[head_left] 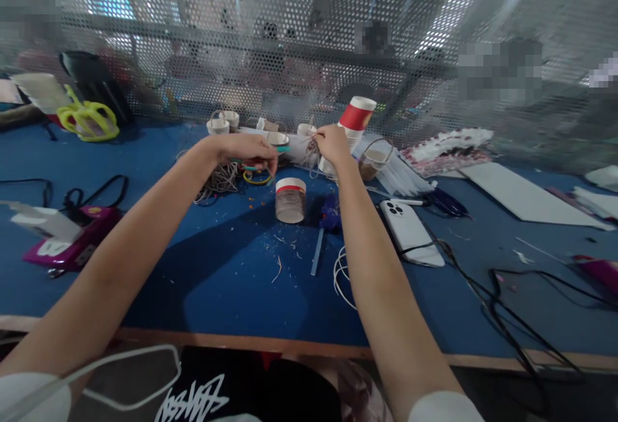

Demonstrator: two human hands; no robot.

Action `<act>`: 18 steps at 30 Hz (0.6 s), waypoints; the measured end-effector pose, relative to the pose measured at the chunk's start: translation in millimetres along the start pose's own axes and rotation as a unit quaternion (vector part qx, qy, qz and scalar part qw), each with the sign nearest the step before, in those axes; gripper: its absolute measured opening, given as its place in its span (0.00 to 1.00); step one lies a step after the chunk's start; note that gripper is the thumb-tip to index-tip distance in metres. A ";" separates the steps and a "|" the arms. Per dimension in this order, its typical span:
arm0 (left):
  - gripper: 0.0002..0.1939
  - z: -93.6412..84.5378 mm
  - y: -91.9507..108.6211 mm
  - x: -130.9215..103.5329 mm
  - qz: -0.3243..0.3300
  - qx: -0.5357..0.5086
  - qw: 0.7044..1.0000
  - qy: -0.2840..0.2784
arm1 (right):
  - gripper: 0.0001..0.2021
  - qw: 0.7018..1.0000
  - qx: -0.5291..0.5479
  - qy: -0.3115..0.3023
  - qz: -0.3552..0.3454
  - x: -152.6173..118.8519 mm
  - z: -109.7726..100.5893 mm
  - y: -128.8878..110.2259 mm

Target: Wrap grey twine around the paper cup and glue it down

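Note:
My left hand (pixel 251 150) reaches over the far middle of the table, its fingers curled round a slim teal tool (pixel 282 148) that is mostly hidden; its kind cannot be made out. My right hand (pixel 332 143) is closed in a pinch on thin light-brown cord (pixel 311 148), which hangs below the fingertips. Below and between the hands, a cup with a red band (pixel 290 201) sits on the table. Beside my left hand lie a tangled heap of cord (pixel 222 179) and a yellow ring (pixel 257 178). A stack of red-and-white paper cups (pixel 356 116) leans just behind my right hand.
Several small handled cups (pixel 218 127) line the back near a perforated metal screen (pixel 299 55). A blue glue gun (pixel 331 213) lies by my right forearm. Further right are a white phone (pixel 412 232), black cables (pixel 476 280) and white board (pixel 531 197). A purple power strip (pixel 72 242) is at left.

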State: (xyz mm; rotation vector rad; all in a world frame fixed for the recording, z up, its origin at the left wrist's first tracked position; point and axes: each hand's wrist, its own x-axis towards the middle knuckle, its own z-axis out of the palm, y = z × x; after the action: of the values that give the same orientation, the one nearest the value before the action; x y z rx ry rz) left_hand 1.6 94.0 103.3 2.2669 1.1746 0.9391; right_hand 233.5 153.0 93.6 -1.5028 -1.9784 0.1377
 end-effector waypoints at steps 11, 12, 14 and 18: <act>0.27 8.4 11.7 -5.1 -0.104 0.262 0.951 0.127 | 0.10 0.989 -0.103 -0.087 -0.057 1.9 8.3 -11.1; 0.24 7.1 7.3 -6.3 -0.143 0.260 0.952 0.078 | 0.11 0.989 -0.109 -0.082 -0.056 1.6 6.4 -11.0; 0.20 3.9 6.2 -6.7 -0.154 0.199 0.967 -0.029 | 0.12 0.989 -0.117 -0.071 -0.053 0.4 3.4 -10.0; 0.34 -4.4 30.6 -3.7 -0.107 0.013 0.992 -0.065 | 0.15 0.989 -0.121 -0.064 -0.058 -1.9 3.7 -8.2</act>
State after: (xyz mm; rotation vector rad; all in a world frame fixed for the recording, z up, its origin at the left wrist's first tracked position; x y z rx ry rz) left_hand 13.6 74.1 124.1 2.1337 1.3455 0.6881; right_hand 224.9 149.5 93.6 -1.5557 -2.2466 -0.0594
